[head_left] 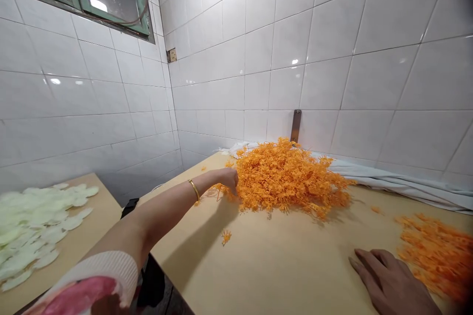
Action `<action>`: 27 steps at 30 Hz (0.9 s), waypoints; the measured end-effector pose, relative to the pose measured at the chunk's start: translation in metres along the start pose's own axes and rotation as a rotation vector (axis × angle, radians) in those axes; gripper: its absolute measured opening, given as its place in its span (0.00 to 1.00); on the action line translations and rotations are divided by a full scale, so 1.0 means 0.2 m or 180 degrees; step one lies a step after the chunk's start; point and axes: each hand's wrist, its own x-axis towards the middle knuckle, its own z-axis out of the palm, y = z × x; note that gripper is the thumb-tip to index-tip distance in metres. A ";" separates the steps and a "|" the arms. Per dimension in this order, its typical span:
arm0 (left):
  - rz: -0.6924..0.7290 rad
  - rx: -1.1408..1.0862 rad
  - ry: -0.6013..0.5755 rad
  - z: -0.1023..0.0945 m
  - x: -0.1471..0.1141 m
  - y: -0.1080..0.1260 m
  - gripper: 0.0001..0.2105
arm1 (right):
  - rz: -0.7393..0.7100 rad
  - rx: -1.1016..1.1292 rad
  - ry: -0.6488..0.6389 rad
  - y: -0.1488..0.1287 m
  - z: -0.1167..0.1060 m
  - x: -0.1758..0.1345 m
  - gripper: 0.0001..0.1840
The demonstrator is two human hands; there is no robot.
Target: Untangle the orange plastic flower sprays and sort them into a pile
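My left hand [229,177], with a gold bangle [194,190] on its wrist, is at the left edge of a big heap of orange plastic flower pieces [288,177]. Its fingers point down and are drawn together; whatever they hold, if anything, is hidden. At the lower right, my right hand [392,283] lies palm down on the tan table [288,266], fingers apart and slightly bent. Just beyond it spreads a flatter pile of orange pieces [439,251], blurred. A single orange piece [226,237] lies on the table between my hands.
Pale, thin petal-like pieces [40,221] cover a second table at the left. Bunched white cloth [391,182] runs along the wall behind the heap. A metal bracket [296,126] is fixed to the white tiles. Dark items [151,280] fill the gap between the tables.
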 end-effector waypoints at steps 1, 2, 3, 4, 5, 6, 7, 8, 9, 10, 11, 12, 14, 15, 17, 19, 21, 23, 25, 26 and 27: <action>-0.0006 0.0028 0.0061 -0.01 0.00 0.01 0.12 | -0.0001 0.0002 -0.0007 0.01 0.01 0.00 0.21; -0.0019 0.0055 0.0150 -0.02 0.01 0.02 0.13 | -0.0014 0.0005 -0.0012 0.02 0.02 0.00 0.21; -0.0033 0.0075 0.0262 -0.04 0.02 0.03 0.13 | -0.0040 0.0010 -0.0012 0.03 0.03 0.00 0.21; -0.0043 0.0086 0.0396 -0.07 0.03 0.05 0.12 | -0.0073 0.0014 -0.0007 0.04 0.04 0.00 0.21; -0.0047 0.0086 0.0541 -0.10 0.04 0.06 0.11 | -0.0108 0.0018 -0.0002 0.06 0.05 0.01 0.21; -0.0045 0.0079 0.0677 -0.13 0.05 0.07 0.09 | -0.0133 0.0019 0.0007 0.07 0.07 0.01 0.20; -0.0035 0.0068 0.0793 -0.15 0.06 0.08 0.07 | -0.0150 0.0017 0.0013 0.07 0.07 0.01 0.20; -0.0016 0.0053 0.0877 -0.17 0.06 0.09 0.06 | -0.0153 0.0015 0.0018 0.07 0.07 0.01 0.20; 0.0012 0.0035 0.0923 -0.18 0.06 0.10 0.06 | -0.0140 0.0010 0.0025 0.07 0.07 0.01 0.20; 0.0048 0.0015 0.0934 -0.17 0.06 0.11 0.06 | -0.0126 0.0002 0.0027 0.06 0.06 0.01 0.20; 0.0094 -0.0008 0.0931 -0.16 0.06 0.12 0.07 | -0.0107 -0.0010 0.0030 0.04 0.04 0.00 0.20; 0.0148 -0.0033 0.0930 -0.13 0.07 0.13 0.08 | -0.0088 -0.0024 0.0029 0.02 0.02 0.00 0.20; 0.0256 -0.0085 0.0975 -0.06 0.09 0.15 0.09 | -0.0042 -0.0047 0.0020 -0.02 -0.02 0.00 0.20; 0.0307 -0.0112 0.1020 -0.01 0.11 0.16 0.10 | -0.0019 -0.0054 0.0008 -0.04 -0.04 -0.01 0.19; 0.0404 -0.0157 0.1109 0.09 0.16 0.19 0.09 | 0.0036 -0.0062 0.0010 -0.06 -0.06 -0.01 0.19; 0.0483 -0.0177 0.1170 0.18 0.20 0.22 0.07 | 0.0047 -0.0062 0.0024 -0.07 -0.07 -0.01 0.18; 0.0509 -0.0170 0.1193 0.25 0.24 0.25 0.06 | 0.0019 -0.0053 0.0032 -0.07 -0.07 -0.02 0.17; 0.0473 -0.0152 0.1212 0.29 0.28 0.26 0.07 | -0.0006 -0.0037 0.0021 -0.08 -0.08 -0.02 0.17; 0.0403 -0.0127 0.1251 0.30 0.30 0.27 0.08 | 0.0003 -0.0024 0.0008 -0.09 -0.09 -0.03 0.17; 0.0364 -0.0108 0.1278 0.28 0.32 0.27 0.08 | 0.0015 -0.0018 0.0002 -0.09 -0.09 -0.03 0.17; 0.0324 -0.0082 0.1304 0.25 0.33 0.28 0.07 | 0.0030 -0.0016 0.0002 -0.10 -0.10 -0.03 0.17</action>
